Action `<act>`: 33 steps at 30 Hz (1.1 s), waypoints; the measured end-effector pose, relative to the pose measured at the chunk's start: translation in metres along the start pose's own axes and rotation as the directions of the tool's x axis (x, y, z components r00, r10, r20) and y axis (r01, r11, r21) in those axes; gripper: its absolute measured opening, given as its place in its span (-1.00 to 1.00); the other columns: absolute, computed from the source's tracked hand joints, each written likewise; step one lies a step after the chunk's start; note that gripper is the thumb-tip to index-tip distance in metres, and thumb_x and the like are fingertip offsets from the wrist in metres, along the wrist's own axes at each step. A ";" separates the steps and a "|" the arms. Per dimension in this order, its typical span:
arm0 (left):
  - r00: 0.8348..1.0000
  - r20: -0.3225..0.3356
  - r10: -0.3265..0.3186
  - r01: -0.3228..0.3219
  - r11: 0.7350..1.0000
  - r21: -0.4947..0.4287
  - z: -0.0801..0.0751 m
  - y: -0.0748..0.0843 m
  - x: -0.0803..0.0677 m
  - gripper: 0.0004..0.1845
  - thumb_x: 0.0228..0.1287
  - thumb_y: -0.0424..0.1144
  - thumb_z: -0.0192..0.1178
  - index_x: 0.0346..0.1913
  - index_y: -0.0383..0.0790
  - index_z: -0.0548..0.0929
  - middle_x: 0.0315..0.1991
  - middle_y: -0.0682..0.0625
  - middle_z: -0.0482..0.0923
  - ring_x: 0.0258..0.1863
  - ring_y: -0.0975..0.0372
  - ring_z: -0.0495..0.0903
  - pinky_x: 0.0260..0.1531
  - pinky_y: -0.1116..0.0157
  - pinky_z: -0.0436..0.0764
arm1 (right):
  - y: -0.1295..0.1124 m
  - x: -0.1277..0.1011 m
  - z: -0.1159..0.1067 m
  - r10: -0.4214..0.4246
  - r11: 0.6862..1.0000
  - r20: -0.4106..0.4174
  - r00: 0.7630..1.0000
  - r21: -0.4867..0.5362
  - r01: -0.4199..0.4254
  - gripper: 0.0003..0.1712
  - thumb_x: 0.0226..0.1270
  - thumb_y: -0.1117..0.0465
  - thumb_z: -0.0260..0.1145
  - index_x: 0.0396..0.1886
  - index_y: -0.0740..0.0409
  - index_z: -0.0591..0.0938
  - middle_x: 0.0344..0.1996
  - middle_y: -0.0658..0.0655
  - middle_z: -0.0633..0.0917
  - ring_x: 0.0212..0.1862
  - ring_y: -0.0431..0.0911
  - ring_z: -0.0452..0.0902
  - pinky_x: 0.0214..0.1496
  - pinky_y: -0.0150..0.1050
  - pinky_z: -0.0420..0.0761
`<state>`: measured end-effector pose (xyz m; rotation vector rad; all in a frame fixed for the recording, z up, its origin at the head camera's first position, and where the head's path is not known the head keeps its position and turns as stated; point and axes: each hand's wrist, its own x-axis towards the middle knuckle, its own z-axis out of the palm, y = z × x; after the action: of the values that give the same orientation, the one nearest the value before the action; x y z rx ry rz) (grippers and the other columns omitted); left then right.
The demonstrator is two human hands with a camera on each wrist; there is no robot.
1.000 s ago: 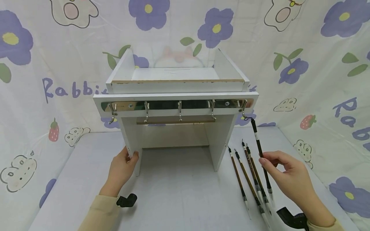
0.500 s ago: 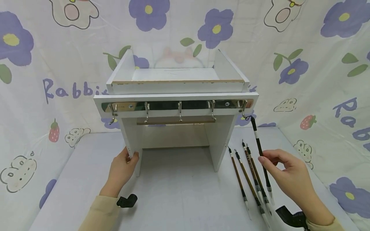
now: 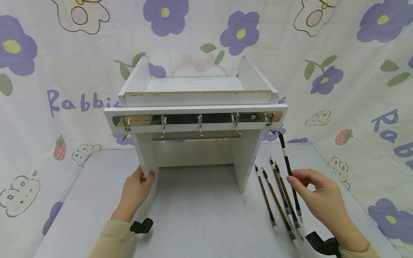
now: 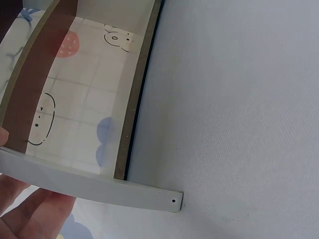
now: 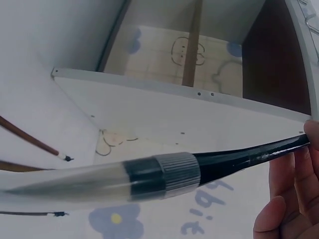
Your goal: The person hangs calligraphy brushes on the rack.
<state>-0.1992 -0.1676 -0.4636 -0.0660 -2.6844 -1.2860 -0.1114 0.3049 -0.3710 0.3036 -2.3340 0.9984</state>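
My left hand (image 3: 134, 191) grips the left side panel of a white wooden rack (image 3: 196, 99), with the thumb on the panel's inner side. In the left wrist view, fingers (image 4: 47, 214) wrap the panel's edge (image 4: 89, 183). On the rack's front is a shiny metal strip with several hooks (image 3: 200, 124). My right hand (image 3: 322, 202) pinches a black calligraphy brush (image 3: 287, 159) by its handle, tip downward. The brush's cord loop meets the rightmost hook (image 3: 272, 122); whether it is over the hook cannot be told. A clear cap covers its bristles (image 5: 75, 184).
Several brown calligraphy brushes (image 3: 266, 199) lie on the white table (image 3: 200, 222), between the rack and my right hand. An open-topped tray section forms the rack's upper part. Behind stands a patterned cloth (image 3: 200, 21) with purple flowers.
The brush's top and my right hand shift very slightly while the loop stays at the rightmost hook. My left hand keeps its grip on the panel.
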 end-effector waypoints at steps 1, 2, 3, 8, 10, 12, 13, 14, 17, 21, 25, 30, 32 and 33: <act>1.000 -0.001 0.000 0.000 1.000 -0.001 0.000 0.000 0.000 -0.45 0.44 0.06 -0.04 0.39 -0.09 0.34 0.25 -0.24 0.45 0.11 -0.14 0.53 -0.09 -0.12 0.57 | -0.001 0.000 0.001 0.010 1.000 0.005 1.000 -0.003 -0.010 -0.80 0.12 0.37 0.46 -0.25 0.08 0.73 -0.43 -0.05 0.68 -0.39 -0.30 0.50 -0.35 -0.54 0.43; 1.000 -0.003 -0.001 0.001 1.000 -0.001 0.000 -0.001 0.000 -0.45 0.44 0.06 -0.04 0.38 -0.09 0.35 0.24 -0.24 0.45 0.11 -0.14 0.53 -0.08 -0.12 0.57 | -0.001 0.000 0.002 0.020 1.000 0.011 1.000 -0.002 -0.020 -0.81 0.13 0.36 0.46 -0.24 0.08 0.73 -0.43 -0.06 0.68 -0.39 -0.30 0.50 -0.35 -0.54 0.44; 1.000 -0.005 -0.002 0.002 1.000 -0.002 0.000 -0.001 0.000 -0.46 0.44 0.06 -0.04 0.37 -0.09 0.36 0.24 -0.24 0.46 0.11 -0.14 0.53 -0.08 -0.12 0.57 | -0.002 0.000 0.002 0.029 1.000 0.016 0.999 -0.004 -0.029 -0.82 0.14 0.34 0.46 -0.24 0.08 0.73 -0.43 -0.06 0.68 -0.39 -0.29 0.50 -0.35 -0.53 0.44; 1.000 -0.004 -0.007 0.007 1.000 0.002 0.002 -0.002 0.001 -0.47 0.44 0.07 -0.04 0.35 -0.10 0.37 0.22 -0.24 0.47 0.09 -0.13 0.54 -0.09 -0.10 0.58 | -0.002 -0.001 0.006 0.038 0.999 0.026 0.999 -0.003 -0.038 -0.85 0.15 0.33 0.45 -0.25 0.12 0.73 -0.44 -0.06 0.68 -0.40 -0.28 0.50 -0.34 -0.53 0.44; 1.000 0.001 -0.001 0.001 1.000 0.004 0.003 -0.002 0.001 -0.45 0.44 0.06 -0.05 0.37 -0.12 0.35 0.22 -0.26 0.47 0.09 -0.15 0.54 -0.10 -0.11 0.58 | -0.001 -0.002 0.008 0.036 0.999 0.034 0.999 0.000 -0.036 -0.85 0.16 0.33 0.45 -0.25 0.13 0.72 -0.44 -0.06 0.68 -0.40 -0.28 0.50 -0.34 -0.52 0.44; 1.000 0.003 0.003 -0.003 1.000 0.004 0.004 -0.002 0.001 -0.44 0.45 0.06 -0.05 0.39 -0.13 0.33 0.22 -0.27 0.46 0.09 -0.16 0.54 -0.11 -0.11 0.59 | 0.000 -0.002 0.011 0.039 0.999 0.045 0.998 0.007 -0.039 -0.85 0.17 0.32 0.45 -0.24 0.13 0.73 -0.43 -0.07 0.69 -0.40 -0.27 0.51 -0.35 -0.51 0.44; 1.000 0.003 0.006 -0.006 1.000 0.004 0.004 -0.002 0.001 -0.43 0.45 0.06 -0.05 0.40 -0.13 0.32 0.23 -0.27 0.46 0.09 -0.17 0.54 -0.11 -0.11 0.59 | 0.001 -0.002 0.012 0.041 0.999 0.050 0.998 0.012 -0.042 -0.85 0.17 0.31 0.45 -0.24 0.13 0.73 -0.43 -0.07 0.69 -0.40 -0.27 0.51 -0.36 -0.50 0.43; 1.000 0.004 0.010 -0.010 1.000 0.003 0.004 -0.002 0.001 -0.42 0.45 0.05 -0.05 0.41 -0.14 0.31 0.23 -0.27 0.45 0.09 -0.17 0.53 -0.11 -0.11 0.59 | 0.001 -0.002 0.014 0.044 0.999 0.054 0.998 0.014 -0.045 -0.85 0.17 0.30 0.45 -0.24 0.12 0.73 -0.43 -0.07 0.69 -0.40 -0.27 0.51 -0.36 -0.49 0.43; 1.000 0.003 0.008 -0.008 1.000 -0.002 0.004 -0.001 0.001 -0.43 0.45 0.06 -0.04 0.40 -0.12 0.31 0.23 -0.26 0.46 0.09 -0.16 0.54 -0.11 -0.11 0.59 | 0.004 -0.001 0.019 0.051 0.998 0.066 0.997 0.019 -0.052 -0.85 0.18 0.29 0.44 -0.23 0.12 0.72 -0.42 -0.07 0.68 -0.40 -0.26 0.52 -0.38 -0.48 0.44; 1.000 0.002 0.006 -0.006 1.000 -0.004 0.003 0.000 0.000 -0.43 0.45 0.05 -0.03 0.40 -0.13 0.31 0.24 -0.25 0.45 0.09 -0.15 0.54 -0.11 -0.11 0.59 | 0.007 0.001 0.027 0.057 0.998 0.077 0.995 0.030 -0.059 -0.84 0.19 0.28 0.44 -0.21 0.13 0.70 -0.40 -0.06 0.69 -0.38 -0.26 0.55 -0.36 -0.49 0.48; 1.000 -0.004 0.003 -0.003 1.000 0.001 0.002 0.001 -0.001 -0.43 0.45 0.05 -0.04 0.40 -0.14 0.31 0.23 -0.25 0.46 0.08 -0.15 0.54 -0.12 -0.10 0.59 | 0.009 0.004 0.037 0.061 0.996 0.093 0.994 0.055 -0.066 -0.82 0.20 0.29 0.43 -0.19 0.13 0.70 -0.36 -0.05 0.71 -0.36 -0.26 0.58 -0.34 -0.50 0.50; 1.000 -0.006 0.009 -0.009 1.000 0.003 0.001 0.000 0.000 -0.43 0.45 0.04 -0.04 0.40 -0.15 0.32 0.23 -0.26 0.46 0.08 -0.15 0.55 -0.13 -0.10 0.60 | 0.006 0.009 0.048 0.055 0.992 0.114 0.992 0.107 -0.067 -0.85 0.22 0.28 0.41 -0.20 0.14 0.67 -0.35 -0.04 0.71 -0.36 -0.24 0.58 -0.32 -0.47 0.53; 1.000 -0.005 0.009 -0.009 1.000 0.003 0.001 0.000 0.000 -0.43 0.45 0.04 -0.04 0.40 -0.15 0.31 0.24 -0.26 0.45 0.09 -0.16 0.54 -0.12 -0.10 0.59 | 0.007 0.011 0.053 0.057 0.990 0.119 0.991 0.122 -0.072 -0.86 0.23 0.28 0.41 -0.21 0.14 0.66 -0.36 -0.03 0.70 -0.37 -0.22 0.58 -0.33 -0.45 0.53; 1.000 -0.005 0.007 -0.007 1.000 0.003 0.001 0.000 0.001 -0.43 0.45 0.04 -0.04 0.40 -0.15 0.31 0.24 -0.26 0.45 0.09 -0.16 0.54 -0.12 -0.10 0.59 | 0.008 0.011 0.055 0.059 0.989 0.122 0.991 0.125 -0.074 -0.86 0.23 0.28 0.41 -0.21 0.14 0.66 -0.36 -0.04 0.70 -0.37 -0.21 0.58 -0.33 -0.43 0.53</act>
<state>-0.2000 -0.1670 -0.4647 -0.0721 -2.6795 -1.2784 -0.1470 0.2709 -0.3994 0.3462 -2.4037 1.1968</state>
